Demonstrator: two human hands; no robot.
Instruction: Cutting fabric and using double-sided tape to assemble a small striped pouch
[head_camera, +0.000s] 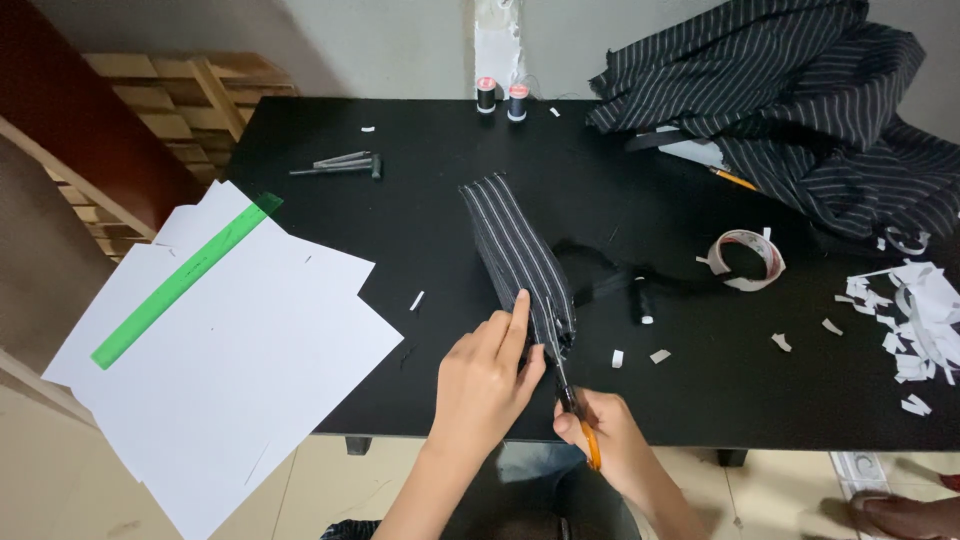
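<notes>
Left hand (487, 375) presses flat on the striped cloth strip (517, 255) lying mid-table (420, 150); right hand (610, 430) has its grip closed around orange-handled scissors (568, 380) at the strip's near end

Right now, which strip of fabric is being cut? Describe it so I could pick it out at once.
On the black table, look at the near edge in the middle, where the left hand presses down and the right hand works orange-handled scissors. The folded striped strip runs from there toward the two thread spools. Unlike the big rumpled striped cloth at the far right corner, it is narrow, flat and straight.
</notes>
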